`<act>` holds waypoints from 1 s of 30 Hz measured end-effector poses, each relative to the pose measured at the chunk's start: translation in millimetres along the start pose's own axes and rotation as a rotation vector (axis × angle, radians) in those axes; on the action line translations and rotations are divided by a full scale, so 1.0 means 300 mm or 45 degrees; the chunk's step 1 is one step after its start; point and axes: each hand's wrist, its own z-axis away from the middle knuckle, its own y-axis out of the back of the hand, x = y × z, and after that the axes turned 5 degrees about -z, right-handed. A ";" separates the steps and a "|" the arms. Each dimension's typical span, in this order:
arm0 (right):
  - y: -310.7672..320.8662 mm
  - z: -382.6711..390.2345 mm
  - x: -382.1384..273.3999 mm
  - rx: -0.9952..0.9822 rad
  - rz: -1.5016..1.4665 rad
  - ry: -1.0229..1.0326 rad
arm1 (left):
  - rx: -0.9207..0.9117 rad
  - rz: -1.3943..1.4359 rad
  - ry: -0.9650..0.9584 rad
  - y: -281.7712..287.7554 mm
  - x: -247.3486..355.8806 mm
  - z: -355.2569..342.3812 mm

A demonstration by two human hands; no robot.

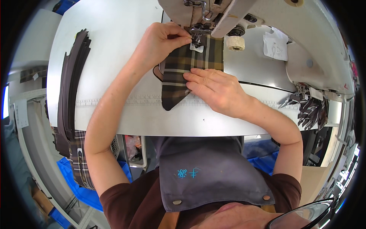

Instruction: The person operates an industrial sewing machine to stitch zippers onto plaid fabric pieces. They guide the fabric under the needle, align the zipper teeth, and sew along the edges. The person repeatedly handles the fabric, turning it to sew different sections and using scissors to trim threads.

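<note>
With the left hand (162, 40), curling inward and bringing thumb and forefinger tips close together over the plaid fabric (179, 66), just beside the presser foot (196, 35); being unable to tell whether clamping on cloth or on the white piece (197, 48) at the foot. With the right hand (215, 89), lying palm down, fingers extended side by side and touching the fabric's near part. Seeing the fabric lying on the surface (145, 120), with its dark pointed end crossing the printed scale (133, 101). Finding dark strips (72, 80) stacked at left, dark pieces (312, 112) hanging at right, and a blue bin (82, 185) below. Meeting the sewing machine (312, 30) overhead, blocking the fabric's far end and running out past the upper edge. Losing the left hand's remaining fingers from clear view, and hardly making out the needle.
</note>
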 end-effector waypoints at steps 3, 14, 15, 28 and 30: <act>0.002 -0.002 0.003 0.010 0.004 0.021 | 0.004 0.007 -0.031 -0.011 -0.009 0.005; 0.000 0.000 0.002 0.009 0.005 0.004 | -0.007 -0.056 -0.056 -0.016 -0.001 0.004; 0.000 0.000 0.002 0.013 0.003 0.004 | 0.003 -0.070 -0.067 -0.017 0.000 0.008; -0.002 -0.003 0.074 0.261 -0.134 -0.158 | 0.204 -0.802 -0.916 -0.026 -0.062 0.057; 0.019 -0.035 0.138 0.238 -0.045 -0.389 | 0.186 -0.747 -0.912 -0.025 -0.063 0.060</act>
